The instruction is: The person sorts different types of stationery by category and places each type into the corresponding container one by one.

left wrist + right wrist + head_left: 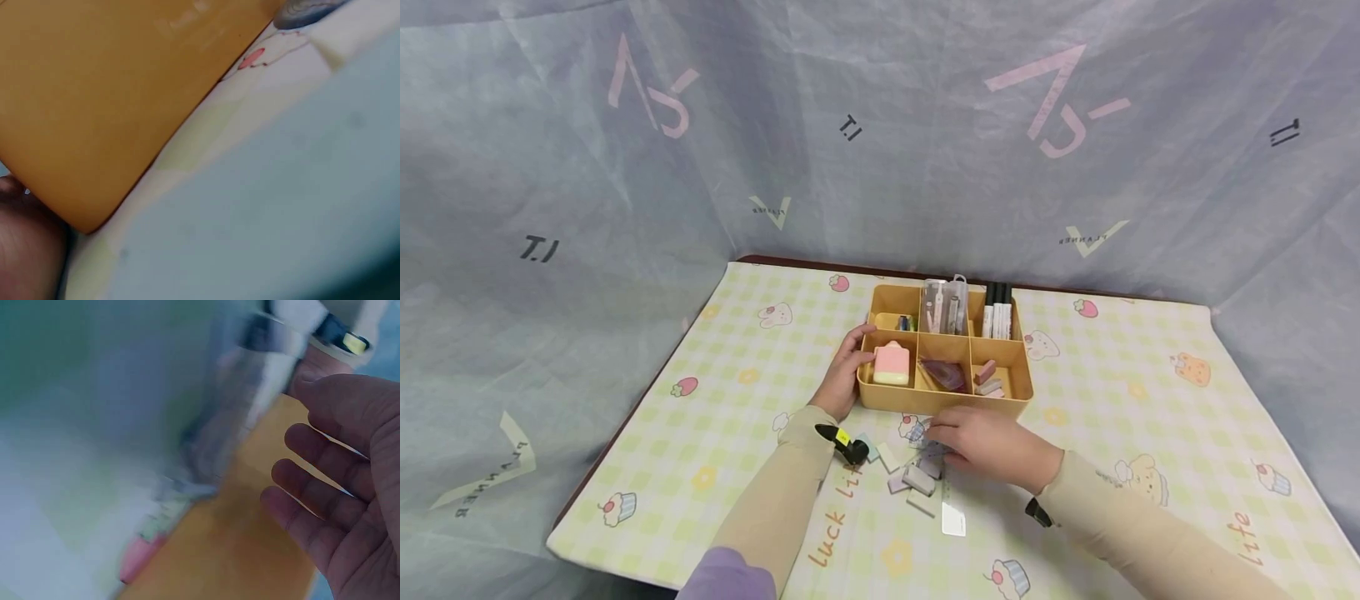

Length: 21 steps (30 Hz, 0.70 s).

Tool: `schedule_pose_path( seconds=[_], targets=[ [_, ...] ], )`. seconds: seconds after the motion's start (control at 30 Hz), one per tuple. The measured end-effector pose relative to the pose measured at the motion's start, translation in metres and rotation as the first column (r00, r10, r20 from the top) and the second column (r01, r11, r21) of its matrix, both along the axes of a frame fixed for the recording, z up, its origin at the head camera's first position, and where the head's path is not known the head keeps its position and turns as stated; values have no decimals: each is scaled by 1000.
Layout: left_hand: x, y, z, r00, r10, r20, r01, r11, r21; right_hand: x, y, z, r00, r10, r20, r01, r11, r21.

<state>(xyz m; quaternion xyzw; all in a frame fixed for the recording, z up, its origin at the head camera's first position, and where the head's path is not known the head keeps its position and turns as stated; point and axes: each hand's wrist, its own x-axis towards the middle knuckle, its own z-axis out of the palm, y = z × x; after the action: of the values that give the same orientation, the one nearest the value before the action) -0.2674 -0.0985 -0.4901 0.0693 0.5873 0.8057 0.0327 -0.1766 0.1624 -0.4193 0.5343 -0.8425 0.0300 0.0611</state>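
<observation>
A yellow desk organizer (951,404) with six compartments stands on the tablecloth, its wall (125,94) filling much of the left wrist view. My left hand (844,375) grips its left side, fingertips and thumb at the rim. In front of the organizer's front wall, my right hand (981,443) hovers low beside a small pile of erasers (919,479), fingers loosely bent (319,481) with nothing between them. A clear ruler (953,518) lies under the pile's right side, partly hidden by that hand.
The organizer holds a pink-and-cream case (891,364), a clear box of small tools (945,307), black-capped markers (997,312), a purplish item (945,375) and a few erasers (987,372). A patterned tablecloth (1120,417) covers the table. Grey curtains (895,183) hang behind it.
</observation>
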Motion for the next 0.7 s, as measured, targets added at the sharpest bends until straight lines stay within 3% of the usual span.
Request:
schedule_pose_path(
  seconds=[0.3,0.7],
  targets=[
    [0,0,1,1000,3,-2,-3,1000,2,-2,-3,-19,1000,-22,-11,22,1000,15],
    [0,-1,1,1000,-13,-3,13,1000,2,-6,-9,-4,991,-130,-42,134,984,114]
  ],
)
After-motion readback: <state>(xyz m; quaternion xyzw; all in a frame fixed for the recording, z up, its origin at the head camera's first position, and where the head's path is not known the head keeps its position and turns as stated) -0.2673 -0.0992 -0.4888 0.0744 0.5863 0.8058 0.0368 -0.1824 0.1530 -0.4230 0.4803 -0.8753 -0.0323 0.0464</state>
